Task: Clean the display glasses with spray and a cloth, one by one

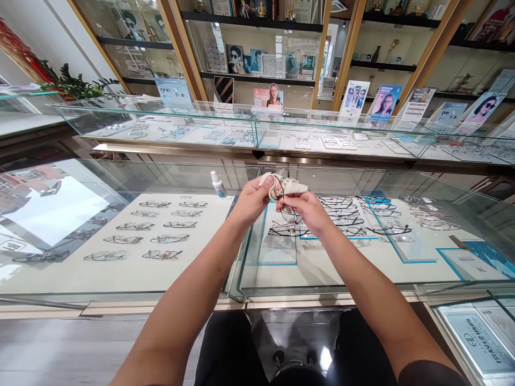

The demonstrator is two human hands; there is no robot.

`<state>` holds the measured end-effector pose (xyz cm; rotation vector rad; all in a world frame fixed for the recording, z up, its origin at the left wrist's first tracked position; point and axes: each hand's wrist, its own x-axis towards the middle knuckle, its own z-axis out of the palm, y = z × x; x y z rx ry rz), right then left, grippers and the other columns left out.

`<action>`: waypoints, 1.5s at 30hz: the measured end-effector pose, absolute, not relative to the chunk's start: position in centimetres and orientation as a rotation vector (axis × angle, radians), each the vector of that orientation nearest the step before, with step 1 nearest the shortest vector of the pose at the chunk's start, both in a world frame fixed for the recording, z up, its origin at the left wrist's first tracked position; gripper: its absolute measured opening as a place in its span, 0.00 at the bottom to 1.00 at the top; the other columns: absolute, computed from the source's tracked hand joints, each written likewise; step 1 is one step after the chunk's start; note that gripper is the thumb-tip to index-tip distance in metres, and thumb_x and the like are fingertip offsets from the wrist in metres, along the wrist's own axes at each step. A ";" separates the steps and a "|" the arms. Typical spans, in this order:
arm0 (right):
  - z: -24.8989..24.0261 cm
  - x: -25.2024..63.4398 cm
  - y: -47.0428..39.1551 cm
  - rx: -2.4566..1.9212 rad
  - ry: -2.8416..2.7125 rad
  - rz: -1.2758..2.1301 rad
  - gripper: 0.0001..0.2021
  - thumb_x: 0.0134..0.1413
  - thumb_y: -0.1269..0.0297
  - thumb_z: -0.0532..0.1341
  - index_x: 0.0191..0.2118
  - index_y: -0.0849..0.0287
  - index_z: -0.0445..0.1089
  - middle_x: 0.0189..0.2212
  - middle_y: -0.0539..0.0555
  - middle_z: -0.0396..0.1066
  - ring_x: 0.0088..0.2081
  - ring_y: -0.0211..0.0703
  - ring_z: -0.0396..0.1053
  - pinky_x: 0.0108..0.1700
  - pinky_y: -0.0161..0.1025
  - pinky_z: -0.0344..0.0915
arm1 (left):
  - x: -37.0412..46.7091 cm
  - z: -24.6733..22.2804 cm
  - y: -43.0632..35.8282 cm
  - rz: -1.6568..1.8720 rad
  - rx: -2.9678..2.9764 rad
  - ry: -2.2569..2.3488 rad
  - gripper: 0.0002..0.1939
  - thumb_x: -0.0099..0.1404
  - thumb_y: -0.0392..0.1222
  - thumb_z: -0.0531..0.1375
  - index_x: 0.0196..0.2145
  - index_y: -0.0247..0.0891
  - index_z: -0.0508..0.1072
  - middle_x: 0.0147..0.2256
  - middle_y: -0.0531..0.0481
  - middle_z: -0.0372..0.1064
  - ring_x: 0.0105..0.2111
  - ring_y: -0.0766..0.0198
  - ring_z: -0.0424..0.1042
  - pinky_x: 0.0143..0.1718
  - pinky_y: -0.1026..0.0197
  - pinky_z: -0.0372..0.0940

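Above the glass counter, my left hand pinches a cream cloth with red and dark print. The cloth is folded over part of a pair of thin dark-rimmed eyeglasses. My right hand is closed on the eyeglasses near their frame, just below the cloth. Part of the frame hangs beneath the fingers; the portion inside the cloth is hidden. A white spray bottle with a blue label stands on the counter to the left of my left hand.
Rows of eyeglasses lie in the left display case, and more eyeglasses fill the right one. A second glass counter runs behind, carrying upright cards. Shelves stand at the back.
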<state>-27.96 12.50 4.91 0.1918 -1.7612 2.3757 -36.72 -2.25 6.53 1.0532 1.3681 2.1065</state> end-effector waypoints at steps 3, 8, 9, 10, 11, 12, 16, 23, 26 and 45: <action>4.9 -28.0 13.0 0.098 -1.685 2.412 0.13 0.46 0.55 0.75 0.32 0.57 0.77 0.32 0.52 0.80 0.34 0.44 0.77 0.40 0.42 0.65 | -36.8 6.6 -2.3 2.072 1.037 1.335 0.22 0.62 0.58 0.74 0.38 0.36 0.75 0.30 0.49 0.74 0.28 0.64 0.73 0.30 0.60 0.71; 4.6 -28.3 12.7 0.078 -1.705 2.393 0.14 0.44 0.53 0.75 0.31 0.56 0.77 0.30 0.52 0.78 0.35 0.45 0.76 0.35 0.40 0.60 | -37.3 5.5 -1.9 2.098 1.068 1.374 0.20 0.59 0.50 0.77 0.39 0.38 0.74 0.29 0.52 0.74 0.26 0.66 0.70 0.27 0.63 0.67; 4.5 -28.3 12.5 0.090 -1.725 2.376 0.13 0.45 0.53 0.74 0.32 0.56 0.78 0.30 0.52 0.78 0.35 0.45 0.75 0.34 0.40 0.59 | -37.3 5.3 -1.8 2.114 1.065 1.400 0.20 0.59 0.50 0.77 0.38 0.38 0.74 0.28 0.52 0.73 0.25 0.66 0.70 0.26 0.63 0.66; 4.5 -28.3 12.2 0.101 -1.743 2.355 0.13 0.45 0.53 0.74 0.32 0.57 0.78 0.30 0.52 0.78 0.35 0.44 0.75 0.34 0.40 0.59 | -37.3 5.2 -1.8 2.131 1.059 1.428 0.20 0.60 0.51 0.77 0.36 0.38 0.74 0.27 0.52 0.73 0.24 0.66 0.69 0.25 0.63 0.66; 4.4 -28.4 12.0 0.113 -1.759 2.336 0.13 0.46 0.54 0.73 0.32 0.57 0.78 0.30 0.52 0.78 0.34 0.44 0.74 0.34 0.40 0.58 | -37.3 5.1 -1.8 2.152 1.053 1.453 0.20 0.60 0.53 0.76 0.35 0.38 0.74 0.27 0.52 0.72 0.24 0.66 0.69 0.24 0.63 0.66; 4.3 -28.4 11.8 0.123 -1.770 2.320 0.12 0.46 0.54 0.73 0.32 0.57 0.79 0.30 0.53 0.78 0.34 0.43 0.74 0.34 0.40 0.58 | -37.3 5.0 -1.8 2.172 1.047 1.474 0.20 0.61 0.55 0.75 0.34 0.38 0.74 0.26 0.52 0.72 0.23 0.66 0.68 0.23 0.62 0.66; 4.1 -28.4 11.4 0.144 -1.769 2.316 0.13 0.46 0.53 0.73 0.31 0.58 0.79 0.29 0.53 0.78 0.34 0.44 0.75 0.33 0.40 0.57 | -37.0 5.3 -1.9 2.196 1.065 1.499 0.24 0.69 0.61 0.67 0.29 0.38 0.72 0.22 0.53 0.68 0.19 0.66 0.66 0.21 0.62 0.64; 4.2 -28.2 12.2 0.059 -1.637 2.382 0.12 0.45 0.55 0.74 0.30 0.57 0.77 0.31 0.52 0.79 0.33 0.44 0.76 0.36 0.40 0.60 | -37.2 5.9 -2.1 2.123 1.038 1.366 0.24 0.65 0.62 0.71 0.32 0.36 0.74 0.27 0.50 0.72 0.26 0.65 0.70 0.27 0.61 0.69; 4.2 -28.2 12.3 0.070 -1.582 2.406 0.12 0.45 0.56 0.74 0.30 0.56 0.76 0.31 0.51 0.79 0.32 0.43 0.76 0.37 0.40 0.61 | -37.4 5.8 -2.0 2.110 1.040 1.347 0.21 0.62 0.55 0.75 0.38 0.36 0.76 0.30 0.50 0.73 0.28 0.66 0.71 0.30 0.63 0.69; 4.8 -28.2 13.3 0.112 -1.558 2.400 0.14 0.44 0.52 0.77 0.31 0.54 0.76 0.33 0.51 0.81 0.37 0.46 0.77 0.38 0.40 0.64 | -37.8 4.9 -1.0 2.321 0.869 1.423 0.29 0.64 0.68 0.69 0.39 0.35 0.77 0.31 0.48 0.77 0.29 0.63 0.73 0.32 0.60 0.70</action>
